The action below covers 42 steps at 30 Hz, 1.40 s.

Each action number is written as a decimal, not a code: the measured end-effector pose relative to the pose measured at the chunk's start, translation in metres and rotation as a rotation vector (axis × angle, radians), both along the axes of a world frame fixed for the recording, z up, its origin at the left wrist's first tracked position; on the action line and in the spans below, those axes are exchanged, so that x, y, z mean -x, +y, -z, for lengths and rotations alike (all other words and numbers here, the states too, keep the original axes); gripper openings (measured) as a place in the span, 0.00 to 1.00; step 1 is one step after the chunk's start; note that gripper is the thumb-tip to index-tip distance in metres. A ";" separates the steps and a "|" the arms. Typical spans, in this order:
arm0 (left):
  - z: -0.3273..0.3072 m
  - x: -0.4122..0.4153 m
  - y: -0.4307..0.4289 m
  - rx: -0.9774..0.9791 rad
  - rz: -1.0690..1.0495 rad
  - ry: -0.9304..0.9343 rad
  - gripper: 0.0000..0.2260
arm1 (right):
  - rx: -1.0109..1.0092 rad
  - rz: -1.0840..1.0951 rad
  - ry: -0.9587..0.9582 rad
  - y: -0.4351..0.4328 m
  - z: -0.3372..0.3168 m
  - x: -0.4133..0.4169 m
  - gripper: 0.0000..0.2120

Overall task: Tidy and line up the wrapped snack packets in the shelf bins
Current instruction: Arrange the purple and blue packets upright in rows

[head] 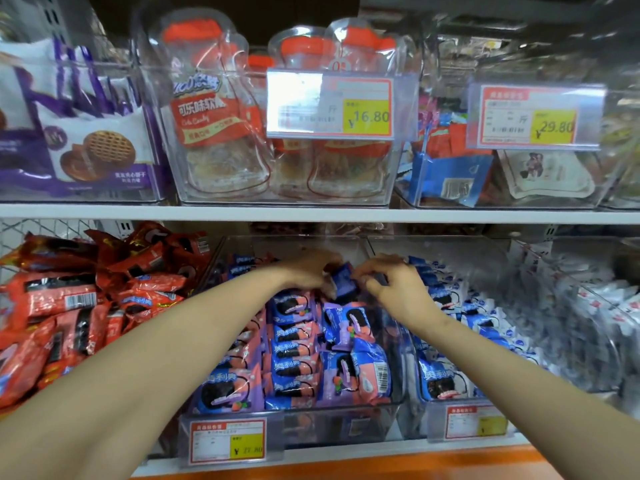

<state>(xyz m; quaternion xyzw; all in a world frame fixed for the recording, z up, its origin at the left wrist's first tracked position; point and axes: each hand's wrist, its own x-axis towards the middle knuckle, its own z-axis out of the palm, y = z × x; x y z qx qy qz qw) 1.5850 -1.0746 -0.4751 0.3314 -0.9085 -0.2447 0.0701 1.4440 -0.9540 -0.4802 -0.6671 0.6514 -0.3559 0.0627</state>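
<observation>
A clear plastic bin (346, 410) on the lower shelf holds rows of blue, purple and pink wrapped snack packets (294, 341). Both my hands reach deep into this bin. My left hand (308, 271) and my right hand (394, 285) pinch the same dark blue packet (343, 284) between them, held a little above the back of the pile. The left rows stand fairly even; the packets on the right side of the bin lie tilted and jumbled.
Red snack packets (86, 299) are heaped loose to the left. A neighbouring bin of blue and white packets (450, 327) sits to the right. The upper shelf (311, 213) carries bins of cola candy jars (221, 133), purple biscuit packs (86, 143) and price tags.
</observation>
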 end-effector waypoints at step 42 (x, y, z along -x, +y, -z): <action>-0.021 -0.061 0.061 -0.824 -0.296 0.761 0.06 | -0.179 -0.185 -0.478 0.011 -0.026 -0.025 0.16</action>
